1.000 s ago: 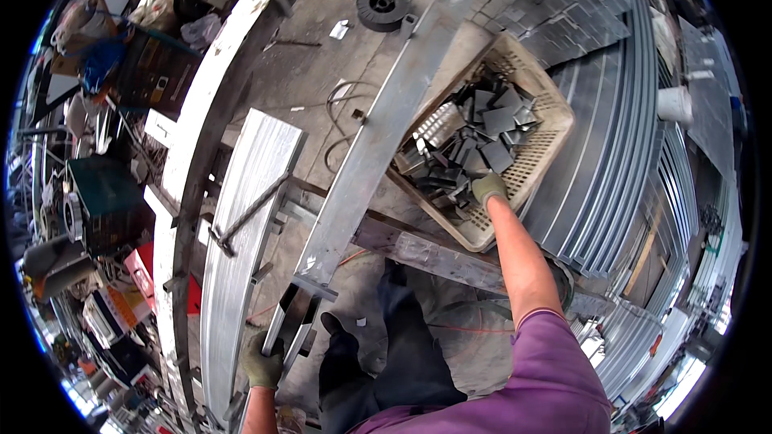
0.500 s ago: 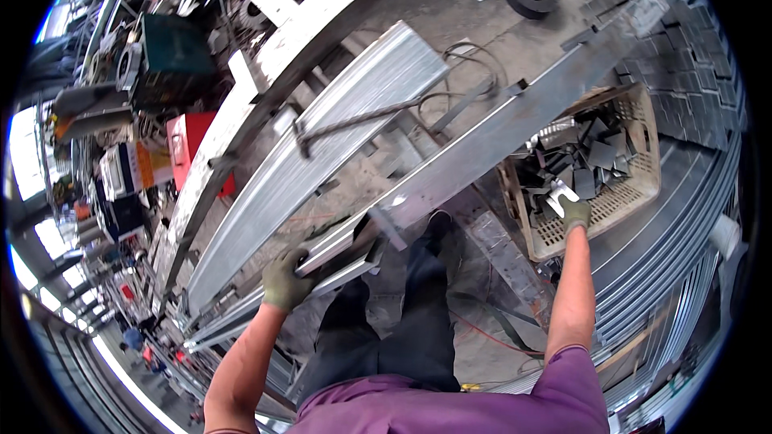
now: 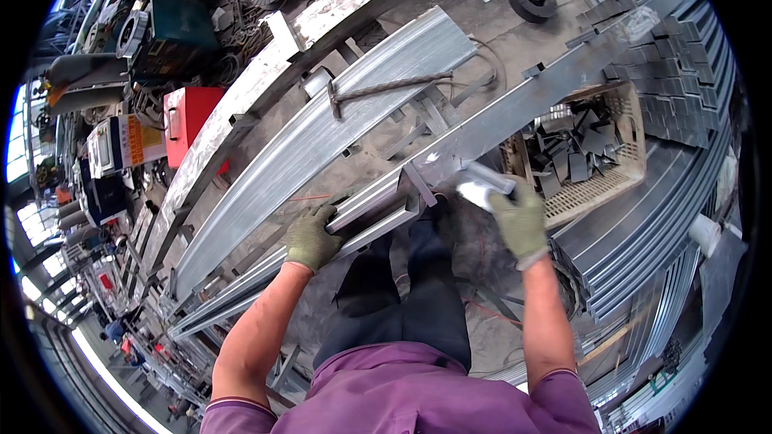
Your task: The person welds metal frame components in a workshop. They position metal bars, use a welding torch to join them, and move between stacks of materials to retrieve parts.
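My left hand (image 3: 314, 239), in an olive glove, grips the edge of a long silvery metal channel (image 3: 367, 202) that runs from the lower left towards the middle. Across the channel's end stands a short flat metal piece (image 3: 419, 184). To the right, my gloved right hand (image 3: 519, 221) is closed on a short grey metal piece (image 3: 489, 177), raised over the near side of a long flat metal beam (image 3: 515, 122). Something bright and blurred shows just under that piece; its shape cannot be made out.
A beige plastic crate (image 3: 595, 197) with dark metal offcuts stands at the right, beside stacked metal profiles (image 3: 635, 249). Beyond the channel lie a wide ribbed metal sheet (image 3: 322, 137) and a twisted bar (image 3: 394, 88). A red box (image 3: 189, 124) is at the left.
My right hand has come left from the crate towards the beam, carrying the short metal piece. My left hand remains on the channel; the view has shifted slightly.
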